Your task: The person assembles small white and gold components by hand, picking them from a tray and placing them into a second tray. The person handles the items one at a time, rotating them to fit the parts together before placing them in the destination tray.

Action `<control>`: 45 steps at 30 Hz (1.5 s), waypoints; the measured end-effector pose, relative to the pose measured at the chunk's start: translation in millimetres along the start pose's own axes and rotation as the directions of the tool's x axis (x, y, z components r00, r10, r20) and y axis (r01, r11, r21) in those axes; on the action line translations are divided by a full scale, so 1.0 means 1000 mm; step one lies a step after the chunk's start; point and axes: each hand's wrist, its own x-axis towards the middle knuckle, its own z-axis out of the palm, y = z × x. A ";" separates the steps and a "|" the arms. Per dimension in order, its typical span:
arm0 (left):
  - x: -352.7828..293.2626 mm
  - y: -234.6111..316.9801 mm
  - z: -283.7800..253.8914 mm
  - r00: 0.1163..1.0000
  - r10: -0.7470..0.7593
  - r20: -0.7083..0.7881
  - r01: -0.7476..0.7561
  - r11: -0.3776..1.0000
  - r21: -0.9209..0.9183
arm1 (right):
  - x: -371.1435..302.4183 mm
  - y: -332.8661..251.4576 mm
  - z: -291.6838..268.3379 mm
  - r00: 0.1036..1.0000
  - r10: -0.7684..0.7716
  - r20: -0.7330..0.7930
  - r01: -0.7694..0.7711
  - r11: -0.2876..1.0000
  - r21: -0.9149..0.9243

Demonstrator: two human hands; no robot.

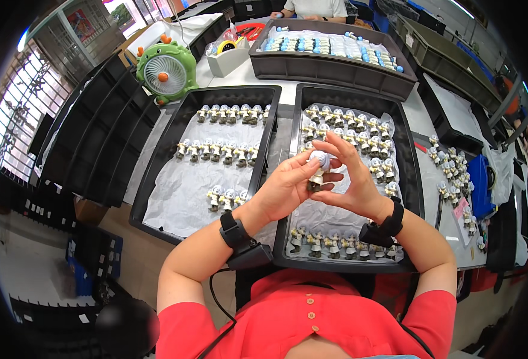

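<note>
Both hands were up over the right black tray (409, 179), sharing one small figurine (319, 167) with a white round head. Left hand (285, 188) had fingers curled around its body; right hand (351, 176) pinched it from the other side, upper fingers splayed. Rows of similar figurines (348, 128) sat on white paper in that tray, more in the left tray (156, 161). Green desk fan (167, 72) stood behind it.
</note>
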 end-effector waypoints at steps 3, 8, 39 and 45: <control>0.000 -0.001 -0.002 1.000 0.023 -0.010 -0.023 1.000 0.000 | 0.002 0.000 -0.003 1.000 -0.003 0.026 0.004 0.999 -0.046; 0.000 0.001 -0.001 1.000 0.000 -0.003 0.000 1.000 0.000 | 0.001 0.002 -0.005 0.996 0.059 0.072 -0.055 0.997 -0.048; 0.001 0.002 -0.004 0.998 -0.056 -0.040 0.056 0.998 -0.006 | 0.000 0.010 -0.009 0.994 0.084 0.066 -0.088 0.995 0.056; 0.003 0.004 -0.005 0.999 -0.032 -0.002 0.032 0.999 -0.040 | 0.004 0.000 -0.010 0.999 0.033 0.040 -0.033 0.999 -0.011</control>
